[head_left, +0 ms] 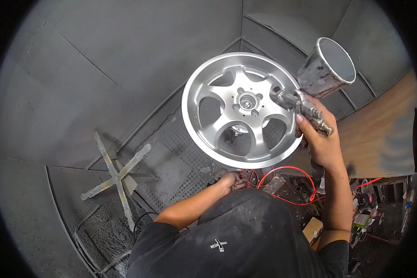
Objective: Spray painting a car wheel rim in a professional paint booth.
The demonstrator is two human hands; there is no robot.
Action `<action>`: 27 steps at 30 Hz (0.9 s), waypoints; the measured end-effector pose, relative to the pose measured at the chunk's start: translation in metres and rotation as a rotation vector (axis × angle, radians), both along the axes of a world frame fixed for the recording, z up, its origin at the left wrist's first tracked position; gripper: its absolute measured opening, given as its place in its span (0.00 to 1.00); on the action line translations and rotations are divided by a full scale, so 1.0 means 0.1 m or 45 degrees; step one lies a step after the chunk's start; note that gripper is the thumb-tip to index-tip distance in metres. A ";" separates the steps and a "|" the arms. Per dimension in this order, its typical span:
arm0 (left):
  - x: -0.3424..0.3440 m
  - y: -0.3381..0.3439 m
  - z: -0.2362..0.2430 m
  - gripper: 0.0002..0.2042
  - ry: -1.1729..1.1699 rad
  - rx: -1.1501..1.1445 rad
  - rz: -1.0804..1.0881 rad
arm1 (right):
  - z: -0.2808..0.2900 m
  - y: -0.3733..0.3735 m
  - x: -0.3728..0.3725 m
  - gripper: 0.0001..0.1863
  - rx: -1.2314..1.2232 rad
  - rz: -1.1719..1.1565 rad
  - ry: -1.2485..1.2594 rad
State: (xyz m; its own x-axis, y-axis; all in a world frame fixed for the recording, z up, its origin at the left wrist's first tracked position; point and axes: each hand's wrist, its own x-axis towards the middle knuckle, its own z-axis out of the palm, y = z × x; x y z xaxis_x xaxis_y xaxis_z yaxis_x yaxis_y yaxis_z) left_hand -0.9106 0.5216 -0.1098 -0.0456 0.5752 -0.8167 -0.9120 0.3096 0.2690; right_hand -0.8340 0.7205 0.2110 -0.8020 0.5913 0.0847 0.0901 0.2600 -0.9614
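A silver alloy wheel (236, 116) with broad spokes fills the centre, its face turned up toward me. My right hand (320, 134) is wrapped round a metal spray gun (289, 100) at the wheel's right side. The gun's nozzle end overlaps the spokes in view. On top of the gun sits a paint-stained cup (312, 76), tilted, its mouth uncovered and grey inside. Low in front of my body, just under the wheel's near rim, my left hand (232, 180) has its fingers curled in. Whatever they hold, if anything, is hidden.
A red hose (294, 167) loops below the wheel and runs right. At left stands a paint-crusted cross-shaped stand (118, 177). Grey panels (139, 41) enclose the far side. A brown board (370, 129) lies to the right, with clutter (363, 220) below it.
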 end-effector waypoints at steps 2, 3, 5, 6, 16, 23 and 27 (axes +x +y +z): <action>-0.13 -0.13 -0.08 0.15 0.050 -0.072 0.078 | -0.07 0.08 0.02 0.22 0.091 -0.100 0.052; -0.25 -0.22 -0.16 0.14 0.120 -0.141 0.123 | -0.06 0.10 0.05 0.21 0.063 -0.150 -0.004; -0.53 -0.37 -0.15 0.11 0.307 -0.242 0.200 | -0.15 0.19 0.15 0.21 0.130 -0.211 0.030; -0.72 -0.43 -0.10 0.09 0.424 -0.272 0.231 | -0.20 0.24 0.21 0.21 0.199 -0.273 0.061; -0.66 -0.17 -0.17 0.13 0.387 -0.210 0.335 | 0.01 -0.04 0.36 0.26 -0.237 -0.041 0.002; -0.01 0.07 -0.16 0.17 0.220 -0.126 -0.099 | -0.10 -0.03 0.18 0.26 -0.245 0.022 0.061; -0.04 -0.03 -0.41 0.20 0.056 0.032 -0.427 | -0.09 0.09 0.07 0.24 -0.087 -0.123 0.125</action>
